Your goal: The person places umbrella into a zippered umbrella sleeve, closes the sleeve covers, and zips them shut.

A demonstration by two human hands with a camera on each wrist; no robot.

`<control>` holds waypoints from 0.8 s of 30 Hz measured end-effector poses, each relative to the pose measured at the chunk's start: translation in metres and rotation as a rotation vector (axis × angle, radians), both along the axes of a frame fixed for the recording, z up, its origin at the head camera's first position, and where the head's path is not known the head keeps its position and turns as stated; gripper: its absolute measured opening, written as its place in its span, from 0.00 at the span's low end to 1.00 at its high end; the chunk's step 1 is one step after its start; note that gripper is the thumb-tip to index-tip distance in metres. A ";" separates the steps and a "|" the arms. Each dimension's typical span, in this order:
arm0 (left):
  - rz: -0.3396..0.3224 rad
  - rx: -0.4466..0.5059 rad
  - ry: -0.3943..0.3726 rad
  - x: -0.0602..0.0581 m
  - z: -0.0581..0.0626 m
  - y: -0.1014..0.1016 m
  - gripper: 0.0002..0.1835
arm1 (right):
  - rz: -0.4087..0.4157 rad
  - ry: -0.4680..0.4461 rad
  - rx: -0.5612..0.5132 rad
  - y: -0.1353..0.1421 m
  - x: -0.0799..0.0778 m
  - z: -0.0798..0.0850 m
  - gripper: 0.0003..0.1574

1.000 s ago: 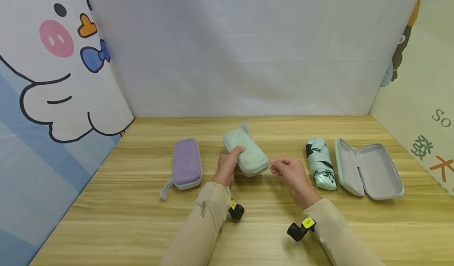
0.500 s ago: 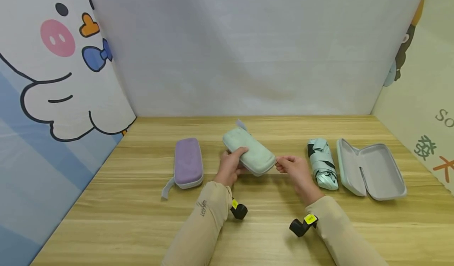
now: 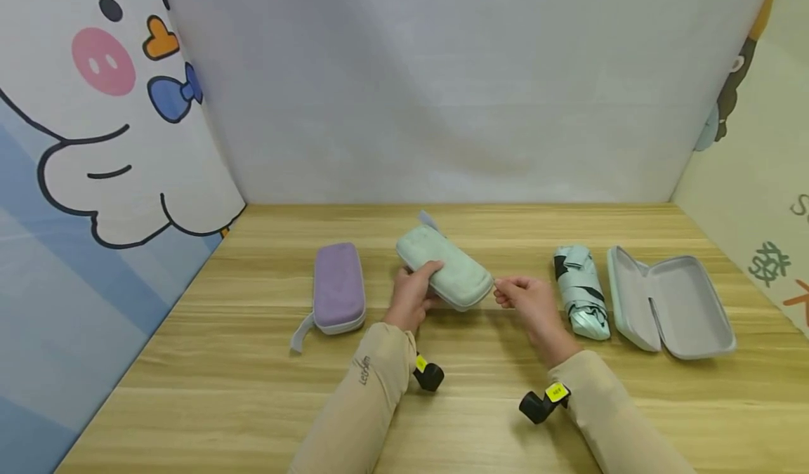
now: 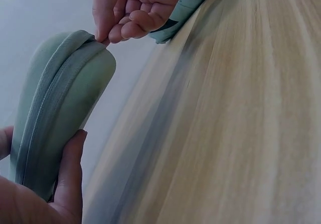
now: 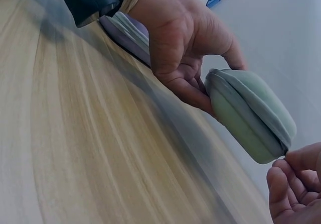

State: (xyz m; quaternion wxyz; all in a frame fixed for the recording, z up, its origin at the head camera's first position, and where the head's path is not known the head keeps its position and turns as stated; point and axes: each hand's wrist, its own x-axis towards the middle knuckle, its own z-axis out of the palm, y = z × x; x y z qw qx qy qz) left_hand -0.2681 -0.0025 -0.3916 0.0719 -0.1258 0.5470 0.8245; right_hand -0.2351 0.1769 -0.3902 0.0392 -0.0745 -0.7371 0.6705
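My left hand (image 3: 412,295) grips a mint-green zip case (image 3: 447,267) by its near long side, thumb on top and fingers beneath. The case is held above the table, with a grey strap (image 3: 430,220) at its far end. At the near right corner, my right hand (image 3: 527,307) pinches the zipper pull between thumb and forefinger; the pull is mostly hidden by the fingertips. The left wrist view shows the zipper seam (image 4: 47,96) running along the case's side up to the pinching fingers. In the right wrist view the case (image 5: 251,116) hangs between both hands.
Left of the hands lies a purple zip case (image 3: 338,288) with a grey strap. To the right are a folded mint umbrella (image 3: 581,291) and an open mint case (image 3: 689,305) with a grey lining. A white cloth backdrop (image 3: 455,88) stands behind the wooden table (image 3: 221,390).
The mint case has swung its near end slightly right and upward, and my right hand has shifted a little right with it. In the last half second both hands stay nearly still.
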 end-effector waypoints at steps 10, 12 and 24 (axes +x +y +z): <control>0.014 -0.015 0.000 0.000 0.002 0.000 0.34 | -0.007 0.007 -0.001 -0.001 0.000 0.001 0.14; 0.020 -0.020 -0.002 0.000 0.001 0.001 0.34 | -0.010 0.017 0.001 -0.001 0.001 0.000 0.13; 0.065 -0.010 -0.029 0.000 0.000 0.002 0.34 | -0.015 0.029 0.033 -0.003 0.004 0.001 0.13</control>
